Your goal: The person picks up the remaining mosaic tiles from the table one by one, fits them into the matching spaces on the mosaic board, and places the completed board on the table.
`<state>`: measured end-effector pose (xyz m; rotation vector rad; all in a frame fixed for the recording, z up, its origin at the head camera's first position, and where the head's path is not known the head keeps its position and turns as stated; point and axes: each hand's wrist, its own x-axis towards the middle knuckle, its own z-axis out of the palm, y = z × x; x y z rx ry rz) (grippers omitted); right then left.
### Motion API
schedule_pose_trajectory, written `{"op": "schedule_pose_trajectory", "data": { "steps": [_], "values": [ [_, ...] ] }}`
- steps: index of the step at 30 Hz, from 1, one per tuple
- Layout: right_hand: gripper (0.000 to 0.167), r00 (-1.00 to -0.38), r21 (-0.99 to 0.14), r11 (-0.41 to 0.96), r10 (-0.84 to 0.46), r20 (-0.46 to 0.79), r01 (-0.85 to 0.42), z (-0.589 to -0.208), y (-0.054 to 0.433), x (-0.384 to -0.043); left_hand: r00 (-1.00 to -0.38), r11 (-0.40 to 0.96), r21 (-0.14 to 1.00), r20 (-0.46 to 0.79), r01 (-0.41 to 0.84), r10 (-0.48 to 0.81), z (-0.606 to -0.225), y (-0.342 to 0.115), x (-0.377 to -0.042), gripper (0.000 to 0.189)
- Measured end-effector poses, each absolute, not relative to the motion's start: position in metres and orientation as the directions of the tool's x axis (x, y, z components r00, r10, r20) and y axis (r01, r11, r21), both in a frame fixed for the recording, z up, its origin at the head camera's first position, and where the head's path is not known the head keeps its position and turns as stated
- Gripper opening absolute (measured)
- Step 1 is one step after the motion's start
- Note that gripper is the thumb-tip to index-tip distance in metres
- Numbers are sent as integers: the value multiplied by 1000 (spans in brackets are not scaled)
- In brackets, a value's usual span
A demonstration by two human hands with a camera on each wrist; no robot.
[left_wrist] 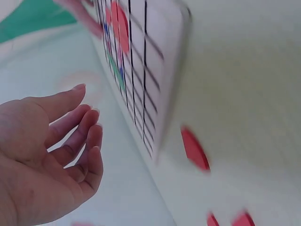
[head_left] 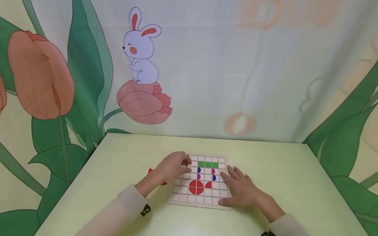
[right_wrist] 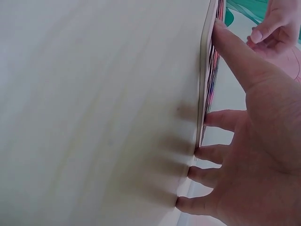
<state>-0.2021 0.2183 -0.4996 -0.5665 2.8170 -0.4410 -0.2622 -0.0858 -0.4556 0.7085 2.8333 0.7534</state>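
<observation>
A pale wooden grid board [head_left: 199, 206] lies on the table. On it sit a green strip [head_left: 208, 164], small blue half-round pieces [head_left: 214, 177] and pink half-round pieces [head_left: 213, 171], a red circle of quarter pieces [head_left: 196, 187] and a separate red quarter piece [head_left: 208, 185]. Over the board's left side hovers my left hand [head_left: 174, 165], its fingers loosely bent; nothing shows between them in the left wrist view. My right hand [head_left: 242, 188] rests on the board's right edge with spread fingers, the fingertips [right_wrist: 214, 117] touching the rim in the right wrist view.
Loose red pieces [left_wrist: 194, 148] lie on the table left of the board, partly hidden by the left arm in the head view. The light green table [head_left: 265, 157] ends at a curtain [head_left: 200, 82] printed with tulips and a rabbit.
</observation>
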Motion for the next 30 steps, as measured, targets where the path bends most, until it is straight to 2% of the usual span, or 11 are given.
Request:
{"op": "schedule_pose_trajectory", "data": {
  "steps": [12,21,30],
  "values": [
    [113,-897,-323,883,-408,-167,-342,-495,216,-205,-961,852,475,-47,219,273,-454,-173,-287,31],
    [113,-904,-328,890,-387,-179,-316,-500,216,-204,-949,831,496,-43,253,314,-468,-218,-289,33],
    [114,-897,-315,888,-403,-182,-335,-498,216,-204,-947,808,549,-86,213,308,-472,-244,-283,34]
  ]
}}
